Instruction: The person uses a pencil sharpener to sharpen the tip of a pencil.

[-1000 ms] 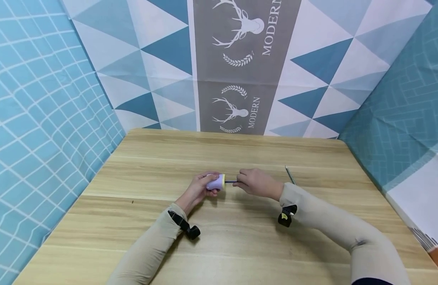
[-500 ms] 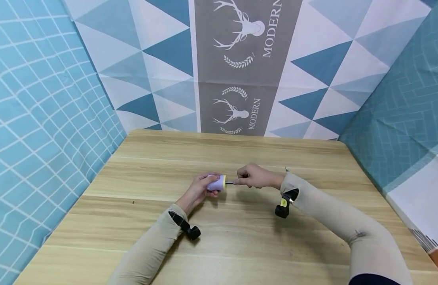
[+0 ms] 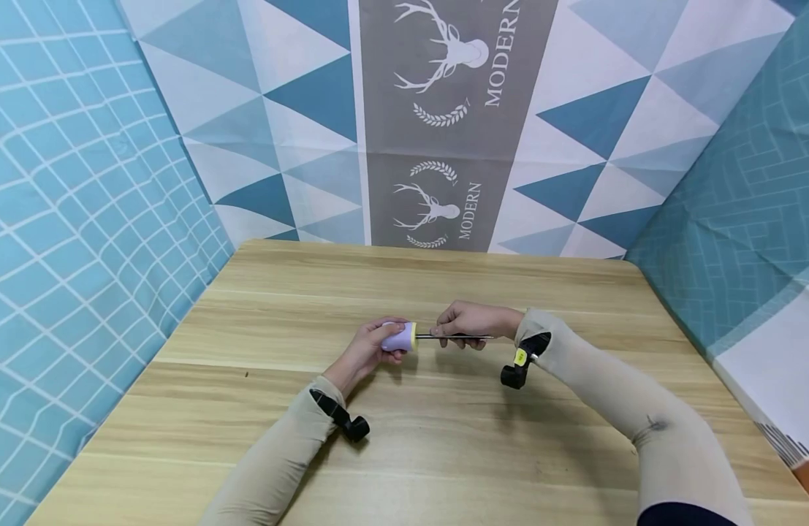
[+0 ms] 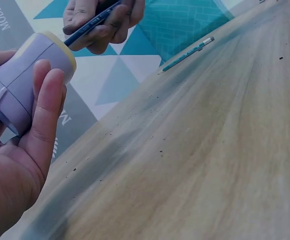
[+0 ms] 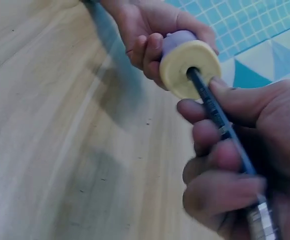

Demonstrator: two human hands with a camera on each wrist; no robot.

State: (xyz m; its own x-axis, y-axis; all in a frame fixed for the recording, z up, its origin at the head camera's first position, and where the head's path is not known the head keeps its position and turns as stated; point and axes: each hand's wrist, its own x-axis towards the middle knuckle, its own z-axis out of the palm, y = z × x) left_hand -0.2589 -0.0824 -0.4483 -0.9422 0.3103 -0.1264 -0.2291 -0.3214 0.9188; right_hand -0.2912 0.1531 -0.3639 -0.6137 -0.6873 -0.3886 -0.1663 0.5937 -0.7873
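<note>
My left hand [image 3: 371, 343] grips a lilac pencil sharpener [image 4: 27, 82] with a pale yellow end face [image 5: 177, 75], turned toward the right hand. A dark blue pencil [image 5: 215, 112] sits with its tip inside the hole in that face. Close to the sharpener, my right hand [image 3: 470, 321] pinches the pencil between thumb and fingers. The pencil's silver back end shows beneath the curled fingers in the right wrist view. Both hands are held over the wooden table [image 3: 404, 453]; the pencil's point is hidden in the sharpener.
A second pencil, teal [image 4: 187, 55], lies on the table beyond the hands in the left wrist view. Small dark specks [image 4: 161, 151] are scattered on the wood. Patterned cloth walls [image 3: 312, 146] stand behind and at both sides.
My right hand has turned and shifted its fingers on the pencil, whose back end now shows past the hand. The right wrist has moved slightly left. Sharpener and left hand stay nearly still.
</note>
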